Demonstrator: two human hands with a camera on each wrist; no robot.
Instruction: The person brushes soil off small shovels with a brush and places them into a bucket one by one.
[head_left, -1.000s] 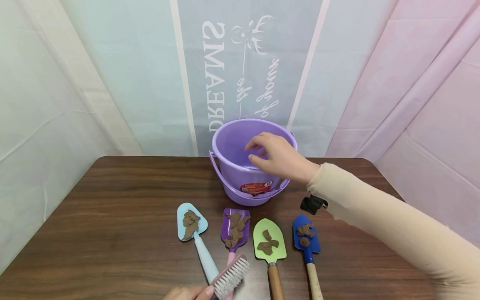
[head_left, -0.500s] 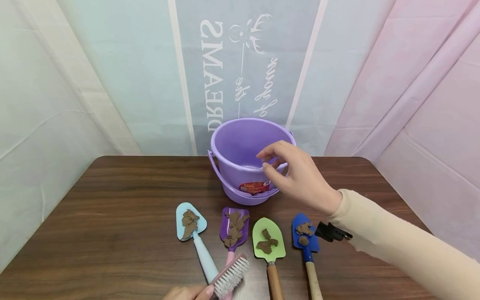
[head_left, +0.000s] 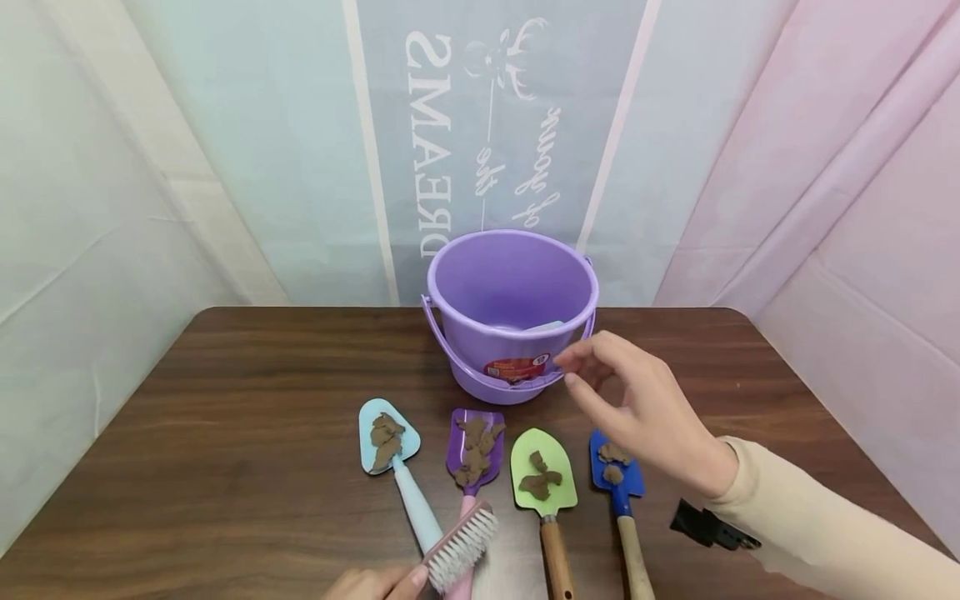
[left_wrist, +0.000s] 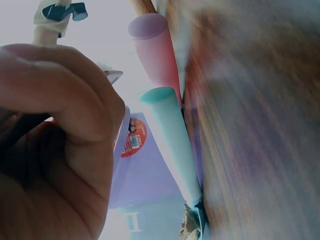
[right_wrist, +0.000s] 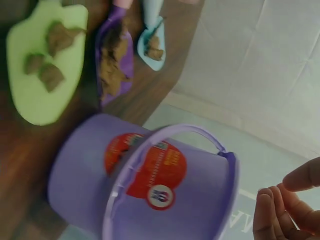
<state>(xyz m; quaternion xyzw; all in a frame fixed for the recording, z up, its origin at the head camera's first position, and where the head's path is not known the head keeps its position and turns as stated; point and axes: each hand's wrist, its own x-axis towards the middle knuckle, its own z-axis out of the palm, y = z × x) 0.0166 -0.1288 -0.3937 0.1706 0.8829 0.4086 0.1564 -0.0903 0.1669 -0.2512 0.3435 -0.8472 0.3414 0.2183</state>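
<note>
Left hand (head_left: pixel 375 585) grips the pink-backed, white-bristled brush (head_left: pixel 460 552) toward the wooden table's (head_left: pixel 225 433) near edge; bumping the light-blue trowel (head_left: pixel 415 504) could spill brown lumps (head_left: pixel 386 442). Right hand (head_left: pixel 645 408), loosely curved, holds nothing near the purple plastic bucket (head_left: pixel 468 333).

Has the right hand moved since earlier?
Yes: the right hand moved rightward and down the head view, from over the purple plastic bucket to its front right.
</note>
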